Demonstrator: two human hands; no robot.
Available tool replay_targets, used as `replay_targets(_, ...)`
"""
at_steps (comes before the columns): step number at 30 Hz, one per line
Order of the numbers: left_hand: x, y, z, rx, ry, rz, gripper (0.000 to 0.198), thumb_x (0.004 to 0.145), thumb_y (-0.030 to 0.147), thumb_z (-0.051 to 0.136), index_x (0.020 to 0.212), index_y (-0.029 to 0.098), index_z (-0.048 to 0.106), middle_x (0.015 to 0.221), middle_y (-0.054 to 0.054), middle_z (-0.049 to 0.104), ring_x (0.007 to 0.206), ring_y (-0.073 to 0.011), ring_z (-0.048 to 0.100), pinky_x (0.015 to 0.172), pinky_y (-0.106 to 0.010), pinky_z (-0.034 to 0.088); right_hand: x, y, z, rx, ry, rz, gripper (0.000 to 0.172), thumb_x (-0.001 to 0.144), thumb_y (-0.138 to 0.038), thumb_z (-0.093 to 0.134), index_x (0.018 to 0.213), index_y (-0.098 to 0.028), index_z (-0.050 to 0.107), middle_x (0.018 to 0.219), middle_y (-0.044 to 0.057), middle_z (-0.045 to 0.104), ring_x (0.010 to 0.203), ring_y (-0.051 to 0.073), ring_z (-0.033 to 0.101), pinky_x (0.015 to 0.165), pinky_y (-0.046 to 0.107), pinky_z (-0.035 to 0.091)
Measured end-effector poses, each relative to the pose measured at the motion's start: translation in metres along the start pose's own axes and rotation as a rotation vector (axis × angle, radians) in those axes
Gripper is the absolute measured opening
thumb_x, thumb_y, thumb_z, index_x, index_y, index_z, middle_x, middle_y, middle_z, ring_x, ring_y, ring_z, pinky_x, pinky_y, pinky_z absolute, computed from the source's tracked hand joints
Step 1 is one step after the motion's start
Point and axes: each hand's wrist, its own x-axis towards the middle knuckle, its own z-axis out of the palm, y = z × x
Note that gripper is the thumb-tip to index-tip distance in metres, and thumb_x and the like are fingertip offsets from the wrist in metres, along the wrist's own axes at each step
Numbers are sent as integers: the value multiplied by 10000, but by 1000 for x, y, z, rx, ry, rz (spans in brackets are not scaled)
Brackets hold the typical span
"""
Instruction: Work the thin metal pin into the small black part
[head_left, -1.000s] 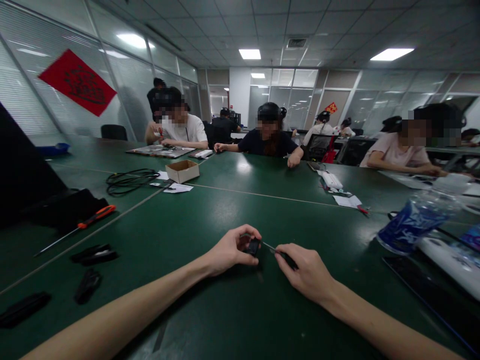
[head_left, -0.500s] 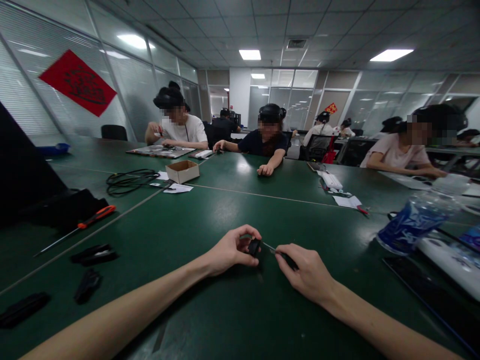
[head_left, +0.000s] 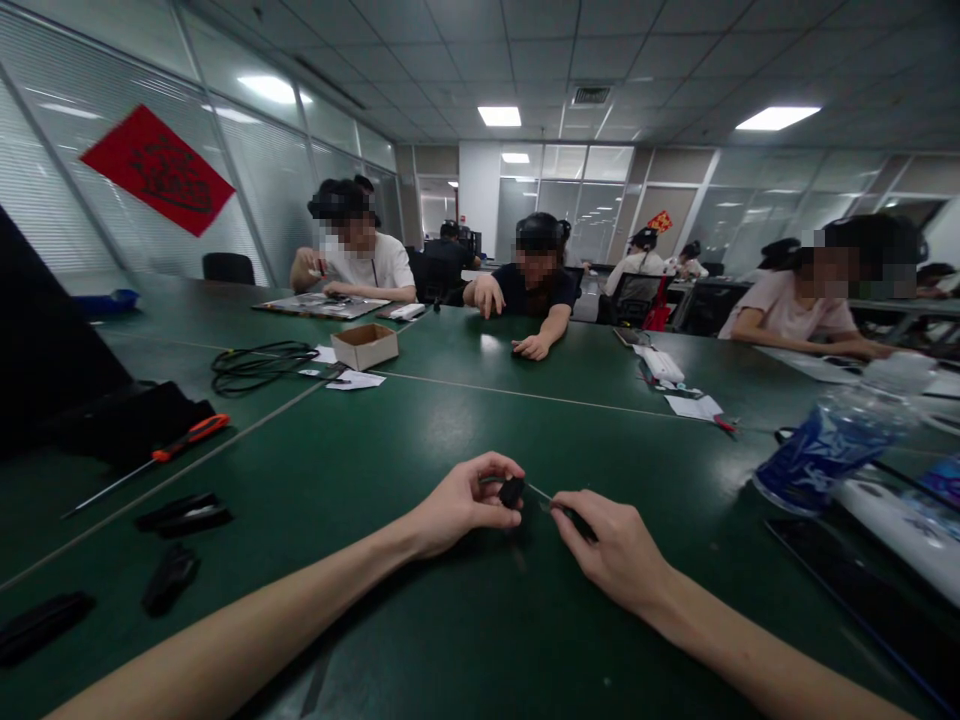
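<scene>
Between the thumb and fingers of my left hand (head_left: 474,496) is a small black block-shaped part (head_left: 512,491), held just above the green table (head_left: 420,630). My right hand (head_left: 611,540) is closed around the dark handle of a thin screwdriver (head_left: 541,493). Its metal shaft points left at the black part; whether the tip touches it I cannot tell. Farther left on the table lie several loose black parts, among them a long one (head_left: 184,513) and a shorter one (head_left: 171,580).
An orange-handled screwdriver (head_left: 191,437) lies at left, near a coiled black cable (head_left: 262,367) and an open cardboard box (head_left: 365,347). At right stand a water bottle (head_left: 821,445) and a dark flat phone-like slab (head_left: 855,590). Co-workers sit across the table.
The black part has turned slightly in my left hand, while my right hand stays almost in place. Across the table, a co-worker's raised hand has moved toward their other hand.
</scene>
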Motion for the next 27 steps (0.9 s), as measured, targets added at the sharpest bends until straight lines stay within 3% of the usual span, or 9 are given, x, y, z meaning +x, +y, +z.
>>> replay_targets(11, 1, 0, -1, 84, 34, -19, 556, 623, 176, 767, 1120, 206, 521, 1090, -67, 549, 894, -159, 579, 818, -337, 455, 0, 0, 0, -40, 20, -32, 226, 917, -252, 442, 1072, -183, 591, 901, 57, 628, 716, 140, 586, 655, 258, 484)
replay_targets(19, -1, 2, -1, 139, -5, -74, 577, 621, 188, 765, 1146, 189, 523, 925, -46, 613, 866, -158, 572, 805, -326, 449, 1, 0, 0, -82, 20, -73, 255, 918, -252, 437, 1107, -177, 590, 899, 63, 629, 707, 132, 591, 633, 240, 482)
replay_targets(27, 2, 0, 0, 60, 0, 9, 516, 644, 164, 745, 1090, 192, 489, 1121, -99, 563, 884, -166, 590, 819, -361, 467, -2, -1, 1, -65, -33, -212, 248, 910, -251, 455, 1098, -188, 603, 906, 63, 625, 725, 138, 587, 639, 248, 483)
